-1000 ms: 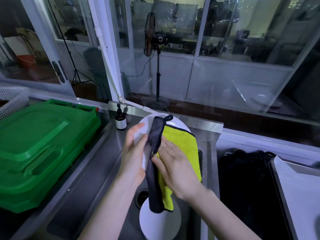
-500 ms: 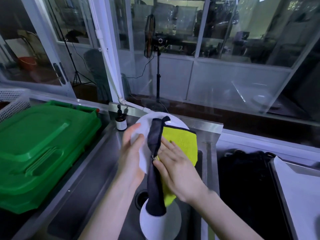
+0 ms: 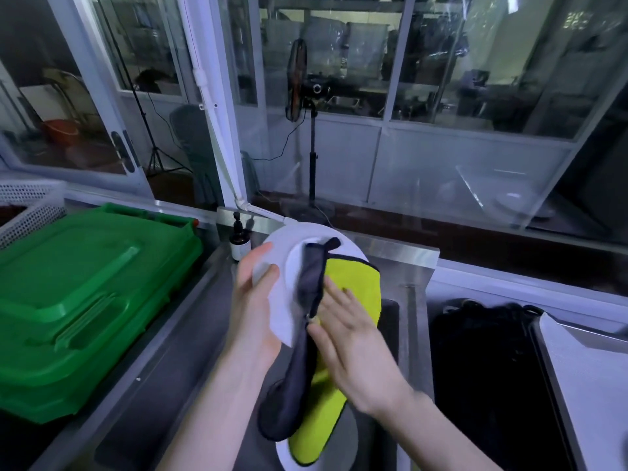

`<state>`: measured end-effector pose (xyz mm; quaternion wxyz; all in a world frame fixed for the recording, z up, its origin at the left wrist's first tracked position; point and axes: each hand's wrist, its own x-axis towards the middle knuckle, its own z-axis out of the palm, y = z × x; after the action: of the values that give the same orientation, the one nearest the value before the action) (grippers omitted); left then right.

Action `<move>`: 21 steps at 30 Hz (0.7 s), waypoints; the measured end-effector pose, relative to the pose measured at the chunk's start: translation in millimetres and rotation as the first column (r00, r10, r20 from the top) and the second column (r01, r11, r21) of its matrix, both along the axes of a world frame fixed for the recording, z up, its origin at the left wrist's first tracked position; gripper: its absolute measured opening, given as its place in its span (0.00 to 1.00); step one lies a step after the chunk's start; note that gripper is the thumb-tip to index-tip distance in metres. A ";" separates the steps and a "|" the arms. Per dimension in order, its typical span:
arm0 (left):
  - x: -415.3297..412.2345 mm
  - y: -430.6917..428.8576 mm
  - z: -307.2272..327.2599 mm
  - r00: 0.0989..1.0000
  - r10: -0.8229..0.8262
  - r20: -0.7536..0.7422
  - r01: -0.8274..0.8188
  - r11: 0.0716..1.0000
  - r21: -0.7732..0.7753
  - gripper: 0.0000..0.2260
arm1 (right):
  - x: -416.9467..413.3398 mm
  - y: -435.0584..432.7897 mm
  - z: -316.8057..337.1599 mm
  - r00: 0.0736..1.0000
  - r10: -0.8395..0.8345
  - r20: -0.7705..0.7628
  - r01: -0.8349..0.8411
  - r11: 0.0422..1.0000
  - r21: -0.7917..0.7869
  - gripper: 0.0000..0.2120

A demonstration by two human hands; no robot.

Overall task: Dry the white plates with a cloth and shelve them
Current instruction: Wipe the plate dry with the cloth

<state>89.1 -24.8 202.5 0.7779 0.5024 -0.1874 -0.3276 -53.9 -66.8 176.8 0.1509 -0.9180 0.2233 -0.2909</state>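
Observation:
I hold a white plate [image 3: 285,253] tilted up over the steel sink. My left hand [image 3: 253,311] grips its left rim, thumb on the front face. A yellow cloth with a dark grey back [image 3: 353,283] drapes over the plate's right half and hangs down. My right hand [image 3: 350,341] presses the cloth flat against the plate with straight fingers. Another white plate [image 3: 343,453] lies in the sink below, partly hidden by the hanging cloth.
A big green plastic crate [image 3: 81,294] sits on the counter to the left. A small dark pump bottle [image 3: 239,241] stands at the sink's back edge. A black bin [image 3: 475,368] and a metal tray [image 3: 584,385] are on the right. Glass panels rise behind.
The plate has tipped a little further towards me and more of its white face shows at the left. My right hand has slid the cloth slightly right and down.

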 end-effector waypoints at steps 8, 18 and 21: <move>-10.4 5.9 -2.8 0.994 -0.079 0.069 0.074 0.995 0.067 0.15 | 19.0 -54.2 26.3 0.964 -0.263 -0.038 0.264 0.964 0.017 0.20; -6.4 -1.5 2.9 0.958 -0.172 0.232 0.168 0.985 0.035 0.16 | 22.4 -31.8 26.9 0.999 0.051 0.013 -0.050 0.998 -0.039 0.21; -5.2 -1.2 -1.9 0.972 -0.165 0.167 0.156 0.986 0.063 0.17 | 24.2 -28.9 26.0 0.996 0.078 -0.053 -0.085 0.986 -0.145 0.22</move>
<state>84.0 -25.9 200.6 0.7173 0.5309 -0.2854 -0.3495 -29.6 -95.7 202.9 0.0893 -0.9417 0.1670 -0.2782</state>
